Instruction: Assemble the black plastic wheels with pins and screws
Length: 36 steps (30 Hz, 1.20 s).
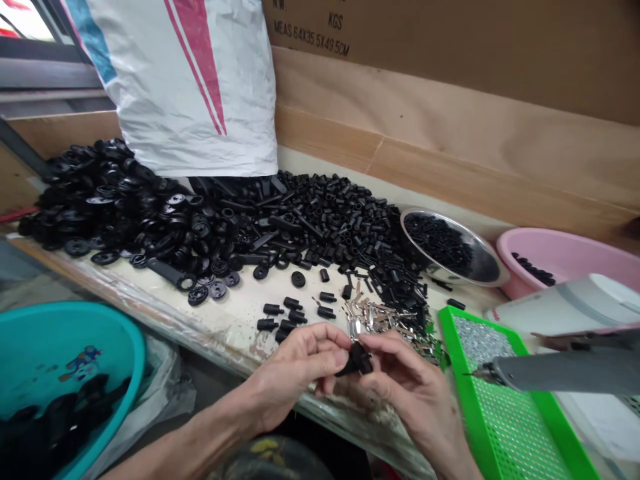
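Near the front edge of the table, my left hand (305, 363) is closed round a small black plastic part (356, 361). Fingertips of my right hand (407, 383) pinch the same part from the other side; its exact shape is partly hidden by the fingers. Just beyond my left hand lies a loose group of black cylindrical pieces with thin stems (296, 316). A scatter of small flat metal strips (383, 317) lies right behind my right hand.
Black round discs (150, 213) and short black tubes (345, 213) are heaped across the back. A steel bowl (487, 267), pink basin (565, 250), green tray (457, 373) of screws and power screwdriver (565, 370) are right; a teal basin (135, 340) is left. A white sack (200, 87) stands behind.
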Each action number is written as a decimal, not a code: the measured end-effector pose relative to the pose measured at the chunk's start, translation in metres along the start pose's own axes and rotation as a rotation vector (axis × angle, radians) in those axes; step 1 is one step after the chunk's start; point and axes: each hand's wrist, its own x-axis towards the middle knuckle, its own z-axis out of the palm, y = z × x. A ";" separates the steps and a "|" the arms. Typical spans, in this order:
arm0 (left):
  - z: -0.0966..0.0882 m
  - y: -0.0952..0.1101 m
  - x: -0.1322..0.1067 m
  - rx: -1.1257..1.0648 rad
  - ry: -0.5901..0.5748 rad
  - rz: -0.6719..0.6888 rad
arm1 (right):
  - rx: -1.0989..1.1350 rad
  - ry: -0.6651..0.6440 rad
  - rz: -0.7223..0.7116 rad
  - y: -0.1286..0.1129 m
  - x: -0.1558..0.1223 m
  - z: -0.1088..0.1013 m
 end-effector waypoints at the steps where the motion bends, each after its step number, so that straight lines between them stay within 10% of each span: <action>1: 0.000 0.002 -0.001 0.017 -0.001 0.002 | -0.024 0.047 -0.023 -0.001 0.000 0.002; 23: -0.009 -0.005 0.000 0.045 0.048 0.063 | -0.445 0.085 -0.335 0.000 0.000 0.024; 36: -0.013 -0.008 0.003 -0.017 -0.001 0.012 | -0.295 -0.058 -0.234 0.003 0.008 0.011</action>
